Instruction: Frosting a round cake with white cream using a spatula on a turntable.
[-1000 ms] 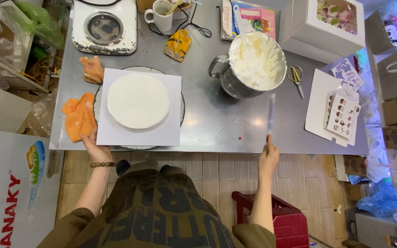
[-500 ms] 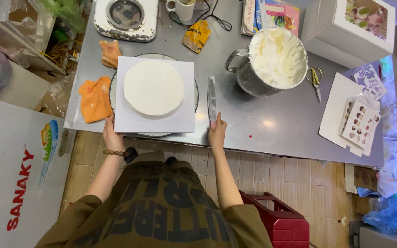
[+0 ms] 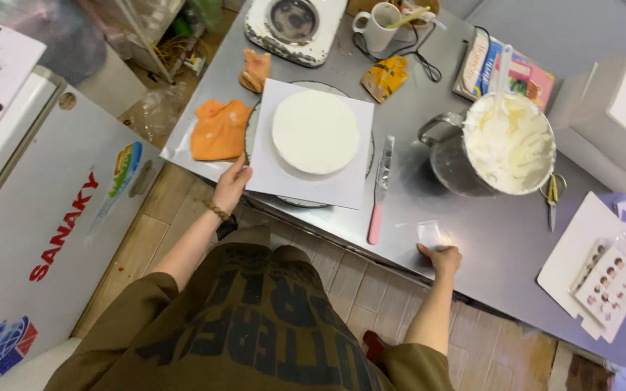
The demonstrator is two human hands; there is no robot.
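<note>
A round white frosted cake (image 3: 315,130) sits on a square white sheet (image 3: 284,185) laid over a turntable (image 3: 251,127) on the steel table (image 3: 487,239). My left hand (image 3: 230,185) grips the sheet's near left edge, thumb on top. A palette knife (image 3: 380,190) with a pink handle lies on the table just right of the sheet, with no hand on it. Further right, my right hand (image 3: 440,257) is at the table's front edge, its fingers closed on a small clear plastic scraper (image 3: 429,233).
A metal bowl of white cream (image 3: 505,145) stands right of the cake, scissors (image 3: 552,195) beside it. Two orange cloths (image 3: 219,129) lie to the left. A mug (image 3: 380,25), a round-topped appliance (image 3: 295,25), a white box (image 3: 617,108) and picture cards (image 3: 610,286) fill the back and right.
My right hand has laid the palette knife down beside the cake and moved right to the clear scraper. The left hand has stayed at the sheet's edge.
</note>
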